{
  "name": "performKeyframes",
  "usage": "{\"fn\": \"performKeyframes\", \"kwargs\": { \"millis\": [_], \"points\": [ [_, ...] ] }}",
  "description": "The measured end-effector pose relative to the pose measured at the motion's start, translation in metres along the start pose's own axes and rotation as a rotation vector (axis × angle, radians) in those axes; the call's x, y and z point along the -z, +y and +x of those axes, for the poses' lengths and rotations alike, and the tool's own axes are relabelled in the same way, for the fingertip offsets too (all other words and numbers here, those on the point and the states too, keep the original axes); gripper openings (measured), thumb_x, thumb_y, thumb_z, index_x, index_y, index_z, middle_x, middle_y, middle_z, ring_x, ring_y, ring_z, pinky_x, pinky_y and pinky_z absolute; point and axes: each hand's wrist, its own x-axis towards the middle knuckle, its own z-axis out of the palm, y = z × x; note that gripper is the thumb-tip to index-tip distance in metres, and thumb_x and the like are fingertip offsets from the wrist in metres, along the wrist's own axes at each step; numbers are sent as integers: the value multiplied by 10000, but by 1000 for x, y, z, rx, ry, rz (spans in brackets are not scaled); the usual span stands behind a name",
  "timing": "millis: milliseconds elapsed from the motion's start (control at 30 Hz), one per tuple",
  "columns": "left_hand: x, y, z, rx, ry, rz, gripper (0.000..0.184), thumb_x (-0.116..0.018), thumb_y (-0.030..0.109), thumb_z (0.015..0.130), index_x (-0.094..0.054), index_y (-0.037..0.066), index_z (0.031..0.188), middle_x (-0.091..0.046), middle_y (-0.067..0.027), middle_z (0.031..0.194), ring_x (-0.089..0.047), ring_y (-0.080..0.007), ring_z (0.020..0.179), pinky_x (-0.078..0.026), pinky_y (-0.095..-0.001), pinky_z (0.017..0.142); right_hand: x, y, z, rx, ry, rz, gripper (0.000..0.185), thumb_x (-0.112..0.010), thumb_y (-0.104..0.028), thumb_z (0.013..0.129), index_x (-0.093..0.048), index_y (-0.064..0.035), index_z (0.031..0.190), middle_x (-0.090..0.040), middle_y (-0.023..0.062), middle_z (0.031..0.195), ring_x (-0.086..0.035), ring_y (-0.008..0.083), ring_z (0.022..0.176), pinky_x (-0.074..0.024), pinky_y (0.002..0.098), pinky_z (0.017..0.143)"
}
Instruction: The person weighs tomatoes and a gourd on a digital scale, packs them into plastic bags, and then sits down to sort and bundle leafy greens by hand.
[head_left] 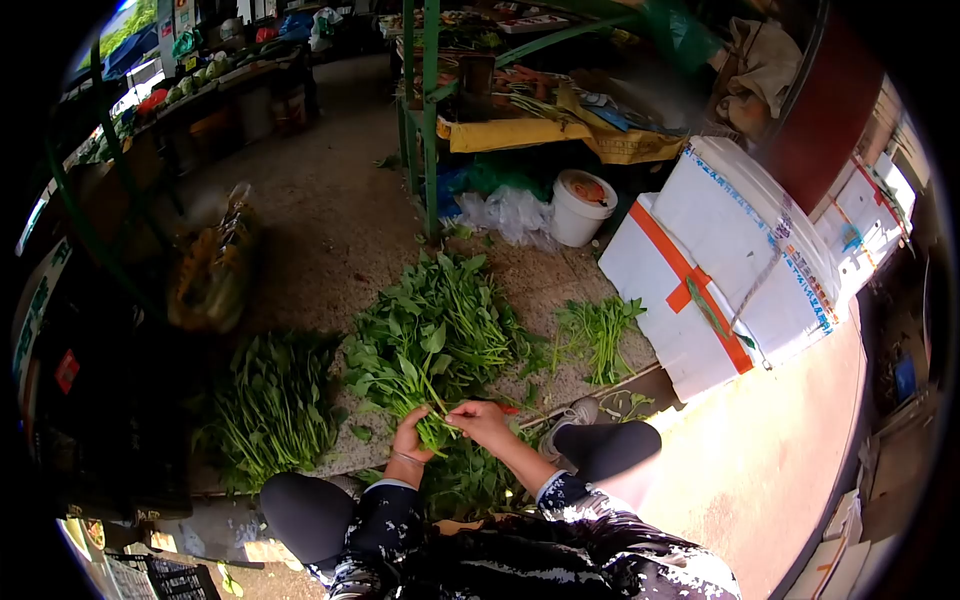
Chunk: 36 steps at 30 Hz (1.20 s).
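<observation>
My left hand point(408, 438) is wrapped round a bunch of leafy greens point(433, 434), its stem ends toward me. My right hand point(481, 422) pinches a single stem point(437, 394) at the bunch's right side. Just beyond my hands lies a big heap of the same greens point(450, 310) on the ground. To the left is a second pile point(275, 405), its stems laid side by side. A smaller bunch point(602, 335) lies to the right. More loose leaves point(475, 485) are below my hands, between my knees.
White foam boxes point(690, 280) with orange tape stand on the right. A white bucket point(582, 208) and clear plastic bags point(512, 215) sit under a green-framed stall point(431, 120). At left is a filled bag point(212, 270); a black crate point(165, 577) lies at lower left.
</observation>
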Motion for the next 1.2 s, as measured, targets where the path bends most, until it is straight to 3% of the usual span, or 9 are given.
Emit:
{"fn": "performKeyframes", "kwargs": {
  "millis": [167, 233, 533, 700, 933, 1133, 1200],
  "points": [
    [-14, -4, -7, 9, -79, 8, 326, -544, 165, 775, -525, 4, 1059, -560, -118, 1025, -541, -246, 924, -439, -371, 800, 0, 1, -10, 66, 24, -104, 222, -672, -206, 737, -630, -10, 833, -577, 4, 640, -480, 57, 491, -379, 200, 448],
    [-17, -5, -9, -6, -86, -17, 324, -562, 159, 764, -529, -5, 1042, -556, -136, 1030, -541, -258, 928, -438, -369, 806, 0, -2, -16, 82, 33, -122, 226, -675, -206, 735, -631, -7, 831, -574, 6, 628, -478, 57, 486, -378, 201, 445],
    [-13, -10, -12, 58, -76, 15, 191, -571, 159, 778, -549, 24, 912, -575, -142, 963, -550, -253, 840, -449, -376, 767, 10, -6, -32, -213, -60, -70, 341, -644, -336, 754, -602, -2, 809, -559, 10, 597, -463, 50, 458, -348, 196, 403],
    [-17, -11, -14, 61, -54, 26, 166, -572, 146, 765, -559, 39, 891, -577, -111, 918, -549, -249, 840, -448, -385, 765, 6, -4, -41, -374, 35, 189, 408, -609, -395, 773, -574, -18, 925, -556, -7, 664, -482, 42, 505, -312, 178, 378],
    [-16, -14, -12, 68, -22, 64, 148, -573, 142, 763, -581, 41, 870, -583, -84, 883, -547, -225, 835, -441, -362, 771, 7, 11, -32, -353, 91, 274, 409, -594, -403, 783, -579, -54, 995, -532, -21, 663, -491, 47, 529, -321, 182, 378],
    [-14, -12, -9, 56, 48, 65, 125, -565, 110, 751, -570, 40, 854, -578, -67, 838, -556, -230, 808, -469, -382, 735, 16, 32, -22, -233, 54, 21, 320, -590, -325, 805, -584, -21, 905, -526, -6, 639, -489, 82, 521, -359, 226, 429],
    [-16, -8, -11, 25, 28, 41, 114, -564, 107, 753, -566, 45, 848, -575, -60, 832, -556, -226, 812, -474, -384, 724, 27, 37, -26, -178, 76, -350, 287, -560, -273, 829, -573, 13, 848, -553, 16, 645, -497, 145, 513, -397, 306, 491]
  ]
}}
